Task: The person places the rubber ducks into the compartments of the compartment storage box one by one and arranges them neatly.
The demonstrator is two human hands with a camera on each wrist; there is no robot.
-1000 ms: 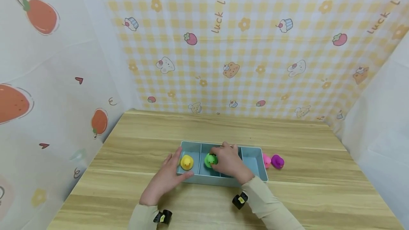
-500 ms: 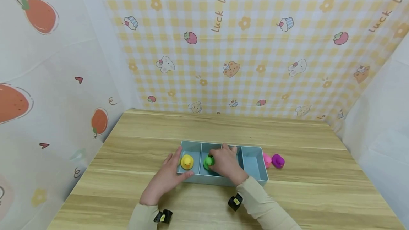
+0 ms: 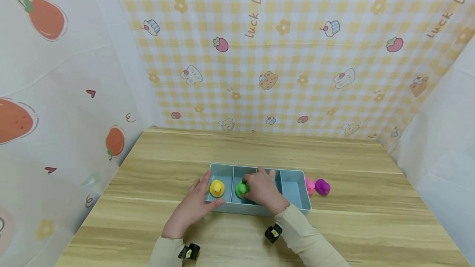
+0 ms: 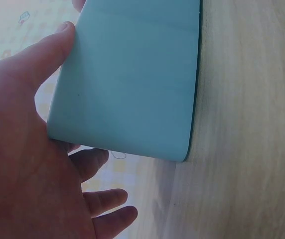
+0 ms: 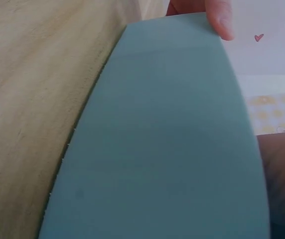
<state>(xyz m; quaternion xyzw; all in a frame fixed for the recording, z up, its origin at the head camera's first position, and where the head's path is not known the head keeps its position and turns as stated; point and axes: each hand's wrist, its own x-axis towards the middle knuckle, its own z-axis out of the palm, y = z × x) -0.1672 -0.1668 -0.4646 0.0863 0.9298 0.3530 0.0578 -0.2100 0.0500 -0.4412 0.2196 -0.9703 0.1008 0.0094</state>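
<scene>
A light blue divided box (image 3: 248,208) lies lengthwise on the table. In its leftmost compartment sits a yellow rubber duck (image 3: 217,188). My right hand (image 3: 264,188) reaches in from the right and pinches a green rubber duck (image 3: 242,189) in the second compartment, partly covering it. My left hand (image 3: 193,207) rests at the left end of the box, its thumb on the front rim and its extended index finger along the end. In the left wrist view, the other fingers spread loosely beyond the box. The front wall (image 5: 157,124) hides my right fingertips in the right wrist view.
A pink rubber duck (image 3: 309,186), partly hidden by the box's right end, and a purple rubber duck (image 3: 322,187) sit on the wooden table (image 3: 356,226). A patterned cloth (image 3: 282,52) hangs behind the table. My right hand mostly covers the third compartment.
My right hand has moved slightly left and lower with the green rubber duck, then stayed put over the last half second. My left hand has kept its place on the box.
</scene>
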